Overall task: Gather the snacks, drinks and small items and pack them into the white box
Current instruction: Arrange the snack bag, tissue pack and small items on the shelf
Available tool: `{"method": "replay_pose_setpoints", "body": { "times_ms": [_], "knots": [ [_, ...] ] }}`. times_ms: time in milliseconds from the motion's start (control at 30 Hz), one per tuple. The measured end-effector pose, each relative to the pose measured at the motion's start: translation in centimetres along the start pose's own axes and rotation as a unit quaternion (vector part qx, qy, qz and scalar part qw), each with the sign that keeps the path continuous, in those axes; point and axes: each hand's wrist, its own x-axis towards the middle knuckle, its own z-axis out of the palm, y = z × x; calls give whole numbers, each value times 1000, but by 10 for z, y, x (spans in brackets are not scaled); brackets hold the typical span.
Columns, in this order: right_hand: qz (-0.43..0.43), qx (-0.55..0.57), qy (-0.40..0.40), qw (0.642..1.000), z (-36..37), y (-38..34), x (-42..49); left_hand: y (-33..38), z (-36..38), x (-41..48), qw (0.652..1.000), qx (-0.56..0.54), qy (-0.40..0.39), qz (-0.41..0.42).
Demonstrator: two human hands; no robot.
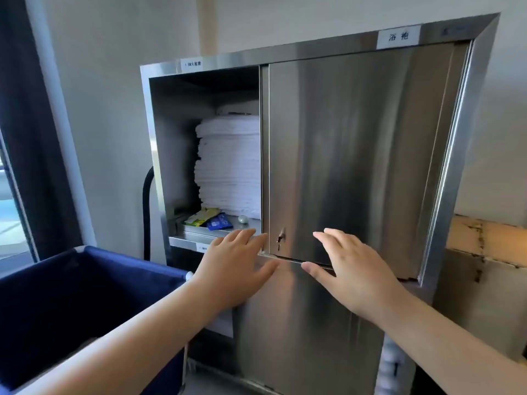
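A steel wall cabinet faces me, its sliding door covering the right side and the left bay standing uncovered. On the bay's shelf lie a yellow-green packet, a blue packet and a small pale round item. My left hand is raised with fingers apart, its fingertips at the door's lower left edge just below the shelf. My right hand is spread flat against the door's lower part, near the keyhole. Neither hand holds anything. No white box is in view.
A tall stack of folded white towels fills the bay behind the packets. A dark blue fabric cart bin stands at lower left, close under my left arm. A window and dark curtain are at far left.
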Motion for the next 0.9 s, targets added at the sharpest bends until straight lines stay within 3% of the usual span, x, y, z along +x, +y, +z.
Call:
{"method": "replay_pose_setpoints", "body": {
  "times_ms": [500,900],
  "knots": [
    [-56,5,-17,998,135,-87,214,-220,78,90,997,62,21,-37],
    [-72,25,-68,995,220,-121,315,-320,141,128,995,87,6,-56]
  ]
}}
